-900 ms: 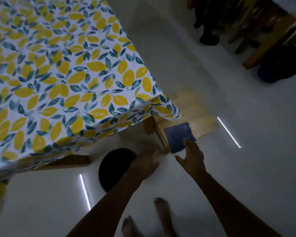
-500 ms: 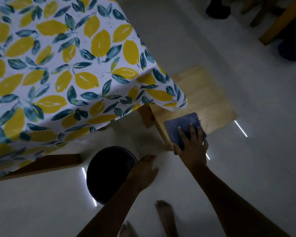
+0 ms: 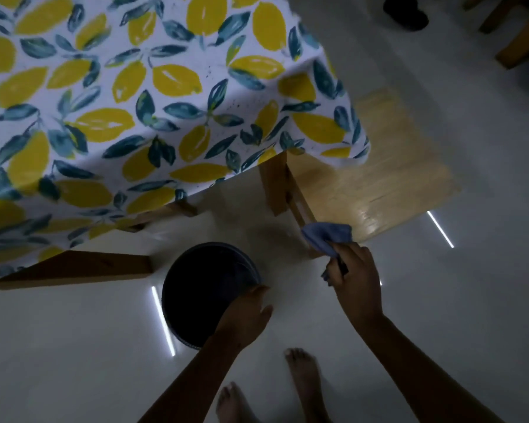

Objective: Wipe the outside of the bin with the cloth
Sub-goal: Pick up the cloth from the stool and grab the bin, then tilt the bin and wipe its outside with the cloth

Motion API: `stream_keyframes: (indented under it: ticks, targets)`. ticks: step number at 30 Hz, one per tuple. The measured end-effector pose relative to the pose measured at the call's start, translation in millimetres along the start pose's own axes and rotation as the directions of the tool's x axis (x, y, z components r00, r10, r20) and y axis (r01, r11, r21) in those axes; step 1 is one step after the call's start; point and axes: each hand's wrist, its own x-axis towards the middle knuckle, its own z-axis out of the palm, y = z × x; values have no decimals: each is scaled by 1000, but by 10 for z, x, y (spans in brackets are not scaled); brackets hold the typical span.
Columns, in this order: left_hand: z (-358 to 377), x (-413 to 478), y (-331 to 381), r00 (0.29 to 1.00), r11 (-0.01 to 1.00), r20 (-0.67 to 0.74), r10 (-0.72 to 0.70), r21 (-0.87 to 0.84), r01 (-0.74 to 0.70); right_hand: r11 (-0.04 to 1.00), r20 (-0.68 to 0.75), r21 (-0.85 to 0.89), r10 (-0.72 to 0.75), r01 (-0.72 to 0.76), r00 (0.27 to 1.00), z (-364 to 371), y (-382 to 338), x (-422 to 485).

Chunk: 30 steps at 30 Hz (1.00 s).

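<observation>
Dark plastic forms a round bin (image 3: 208,293) that stands open on a pale, glossy floor (image 3: 440,315), seen from above in dim light. The bin serves as the landmark here. Its inside is too dark to see into.

The person's left hand (image 3: 247,312) rests on the bin's near right rim, fingers held loosely together and curved over the edge, the thumb lying alongside.

To the right of the bin and a little beyond it, the right hand (image 3: 353,277) is lifted clear of the floor. Its fingers are curled closed around a blue cloth (image 3: 326,238), which bunches out above the knuckles. The cloth is apart from the bin, not touching it.

Just behind the cloth, beyond and right of the bin, sits a light wooden stool (image 3: 376,175), its seat catching some shine.

Above and left of the bin hangs a tablecloth (image 3: 153,96), white with yellow lemons and teal leaves, draped over a table. A wooden table leg (image 3: 83,265) lies just left of the bin.

Below the bin, nearest the viewer, two bare feet (image 3: 303,380) stand on the floor.
</observation>
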Motion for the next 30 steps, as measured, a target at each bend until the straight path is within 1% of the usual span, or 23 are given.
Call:
stream_keyframes:
  ticks: [2, 3, 7, 11, 13, 15, 17, 19, 21, 22, 23, 26, 28, 30]
  targets:
    - [72, -24, -166, 1000, 1000, -17, -4, -12, 4, 990, 7, 140, 30, -31, 1000, 188, -54, -235]
    - [118, -30, -253, 1000, 1000, -29, -5, -16, 4, 983, 13, 172, 56, -57, 998, 318, -9, -348]
    - [454, 41, -701, 999, 999, -43, -18, 29, 19, 948, 43, 247, 194, -199, 980, 914, 337, -734]
    - [926, 180, -1005, 1000, 997, -10, -23, 71, 23, 929, 85, 282, 224, -239, 971, 1375, 595, -997]
    - [1109, 273, -1066, 1000, 995, 1, -12, 99, 12, 897, 113, 337, 265, -288, 958, 1540, 705, -1112]
    - [1231, 356, -1093, 999, 989, 24, -36, 143, 32, 860, 139, 386, 305, -335, 942, 1676, 786, -1207]
    - [1308, 366, -1077, 997, 973, 33, -64, 223, 56, 846, 149, 393, 327, -359, 933, 1774, 830, -1293]
    - [1363, 336, -1104, 998, 946, -7, -61, 319, 61, 844, 153, 391, 334, -368, 930, 1834, 835, -1358]
    - [1356, 268, -1175, 997, 921, -73, -32, 385, 58, 856, 149, 384, 313, -346, 938, 1859, 810, -1400]
    - [1323, 229, -1222, 993, 926, -113, -20, 373, 61, 865, 142, 382, 292, -324, 946, 1860, 789, -1415]
    - [1272, 194, -1267, 985, 944, -171, -19, 320, 73, 873, 133, 381, 272, -303, 953, 1855, 770, -1423]
    - [1020, 25, -1381, 930, 976, -356, -87, 155, 151, 887, 118, 385, 227, -255, 967, 1817, 674, -1437]
    - [892, -97, -1493, 895, 987, -426, -135, 25, 161, 911, 99, 360, 175, -199, 980, 1801, 589, -1438]
    - [809, -220, -1606, 880, 989, -452, -148, -88, 121, 944, 78, 303, 110, -129, 991, 1800, 503, -1417]
